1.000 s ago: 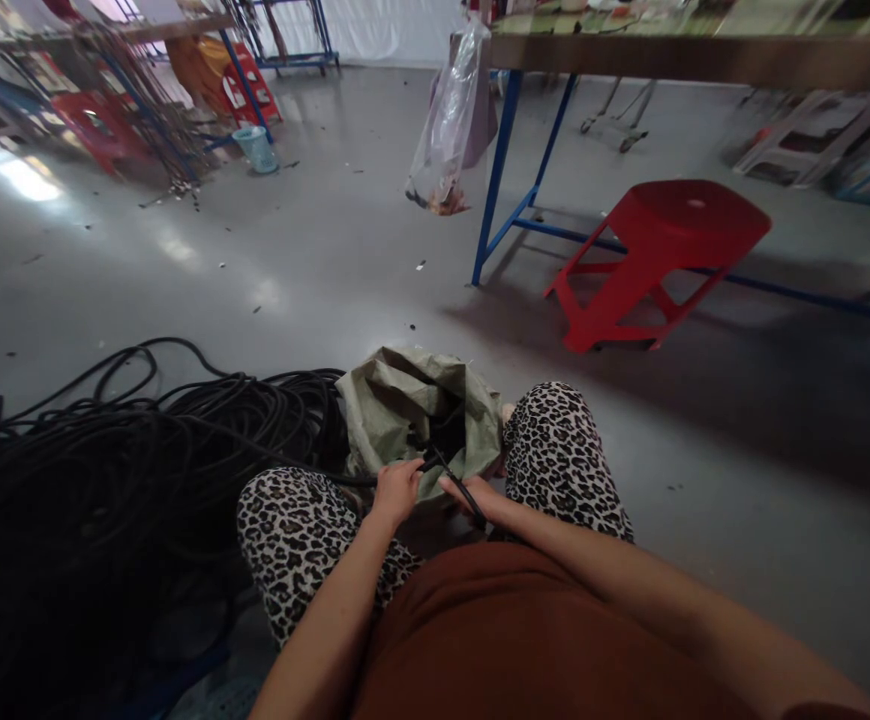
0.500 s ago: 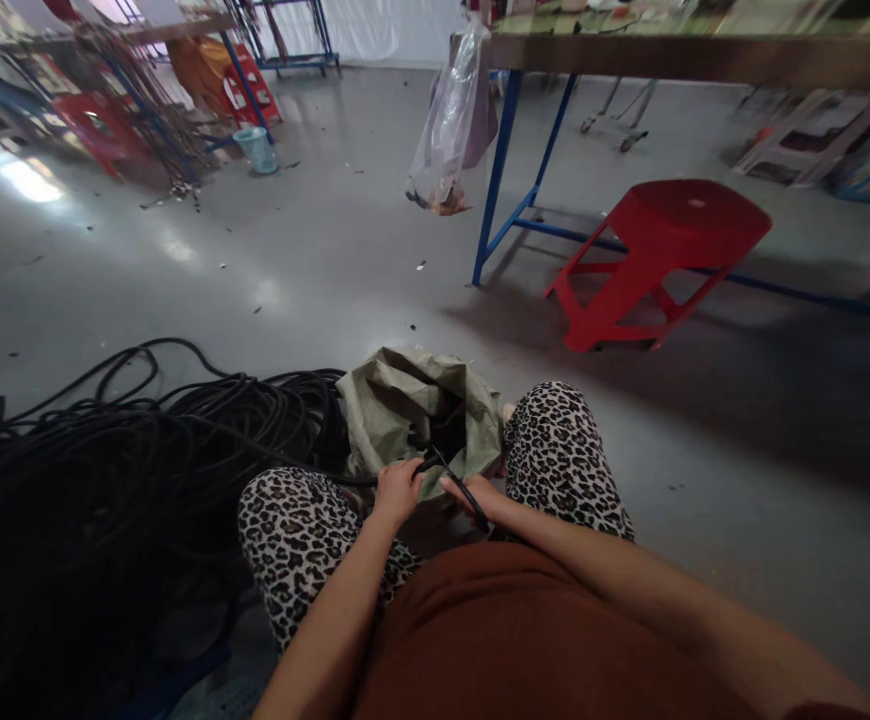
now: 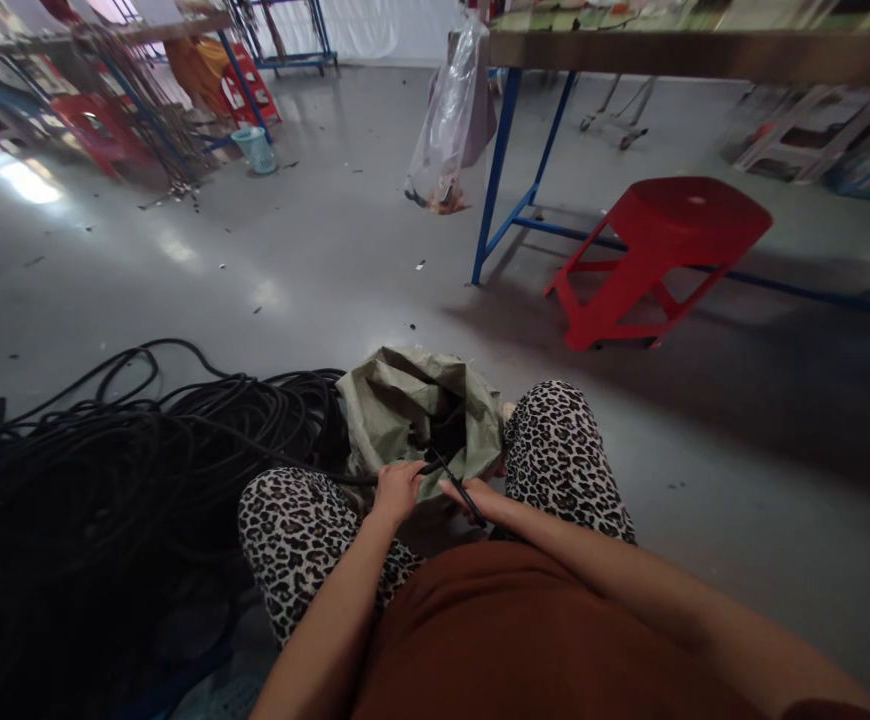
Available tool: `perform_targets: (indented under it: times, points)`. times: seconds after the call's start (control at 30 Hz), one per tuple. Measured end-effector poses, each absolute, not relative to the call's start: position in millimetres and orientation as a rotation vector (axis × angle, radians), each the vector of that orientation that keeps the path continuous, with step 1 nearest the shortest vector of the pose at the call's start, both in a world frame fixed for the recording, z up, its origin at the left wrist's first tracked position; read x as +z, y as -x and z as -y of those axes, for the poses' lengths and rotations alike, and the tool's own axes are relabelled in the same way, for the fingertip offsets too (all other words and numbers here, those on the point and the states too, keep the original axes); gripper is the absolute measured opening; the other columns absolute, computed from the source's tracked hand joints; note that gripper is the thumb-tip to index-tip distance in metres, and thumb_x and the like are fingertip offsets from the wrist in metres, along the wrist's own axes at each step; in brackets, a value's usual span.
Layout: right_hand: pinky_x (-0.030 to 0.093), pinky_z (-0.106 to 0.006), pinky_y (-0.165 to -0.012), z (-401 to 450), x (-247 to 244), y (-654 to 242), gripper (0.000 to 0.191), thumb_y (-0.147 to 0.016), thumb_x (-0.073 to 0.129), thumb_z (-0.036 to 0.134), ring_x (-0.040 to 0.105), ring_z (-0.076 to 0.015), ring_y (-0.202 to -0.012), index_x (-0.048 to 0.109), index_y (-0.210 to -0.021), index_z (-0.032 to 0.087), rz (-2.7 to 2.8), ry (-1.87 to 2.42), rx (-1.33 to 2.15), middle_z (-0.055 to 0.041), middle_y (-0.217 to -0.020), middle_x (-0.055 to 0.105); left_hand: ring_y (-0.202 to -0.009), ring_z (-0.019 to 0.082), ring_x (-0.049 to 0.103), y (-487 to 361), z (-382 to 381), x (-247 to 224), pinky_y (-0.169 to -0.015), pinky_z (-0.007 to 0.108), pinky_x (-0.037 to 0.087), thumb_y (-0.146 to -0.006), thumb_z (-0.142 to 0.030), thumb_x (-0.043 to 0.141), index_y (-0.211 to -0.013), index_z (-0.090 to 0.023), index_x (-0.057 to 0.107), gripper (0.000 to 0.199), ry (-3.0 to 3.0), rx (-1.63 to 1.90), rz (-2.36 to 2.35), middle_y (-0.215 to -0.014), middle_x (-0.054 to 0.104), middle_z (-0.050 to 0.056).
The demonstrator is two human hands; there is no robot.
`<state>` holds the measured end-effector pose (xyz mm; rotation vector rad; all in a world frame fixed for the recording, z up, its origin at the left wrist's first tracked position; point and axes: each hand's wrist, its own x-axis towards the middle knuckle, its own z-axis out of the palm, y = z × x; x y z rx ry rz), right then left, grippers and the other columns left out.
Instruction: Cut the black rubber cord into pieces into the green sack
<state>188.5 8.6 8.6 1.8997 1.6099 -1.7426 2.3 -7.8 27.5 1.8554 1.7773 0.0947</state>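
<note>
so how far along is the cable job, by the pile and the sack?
Done: hard to judge; the green woven sack stands open between the knees with something dark inside. In hand: left hand and right hand both grip a black cable at the sack's mouth. Left: a big tangled pile of black cable lies on the floor to the left, so most looks undone.
</note>
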Motion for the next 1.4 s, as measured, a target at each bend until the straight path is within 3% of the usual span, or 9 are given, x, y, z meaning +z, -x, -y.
perform_targets:
  times: [0.23,0.5,1.1,1.4]
  points:
    - [0.046,-0.022,-0.060,-9,10,-189,0.059,-0.090,0.045,0.063,0.062,-0.0185,-0.066,0.065,-0.070,0.011,-1.673,-1.867,-1.678,-0.0077,-0.061,0.058,-0.107,0.019,0.062,-2,7,25,-0.095,0.033,0.040,-0.091,-0.023,0.049,-0.119,-0.025,0.064,0.032,-1.841,0.094,-1.771,-0.111,0.071,0.005]
    - [0.045,-0.022,-0.056,-10,16,-191,0.061,-0.092,0.041,0.063,0.061,-0.0169,-0.058,0.060,-0.062,0.014,-1.766,-1.802,-1.622,-0.0048,-0.055,0.056,-0.108,0.020,0.062,-2,7,23,-0.096,0.035,0.042,-0.090,-0.024,0.049,-0.119,-0.023,0.065,0.033,-1.820,0.124,-1.769,-0.112,0.071,0.007]
    - [0.039,-0.020,-0.045,-6,8,-190,0.059,-0.089,0.047,0.064,0.050,-0.0116,-0.042,0.058,-0.058,0.014,-1.730,-1.853,-1.704,-0.0010,-0.047,0.050,-0.108,0.019,0.062,-4,6,25,-0.097,0.034,0.043,-0.089,-0.022,0.049,-0.118,-0.022,0.065,0.032,-1.792,0.149,-1.801,-0.115,0.070,0.006]
    - [0.043,-0.021,-0.048,-5,17,-190,0.055,-0.090,0.050,0.059,0.054,-0.0140,-0.044,0.063,-0.065,0.012,-1.717,-1.829,-1.695,-0.0016,-0.047,0.052,-0.107,0.020,0.062,-5,5,26,-0.096,0.035,0.042,-0.089,-0.022,0.051,-0.117,-0.023,0.065,0.032,-1.778,0.137,-1.846,-0.114,0.071,0.006]
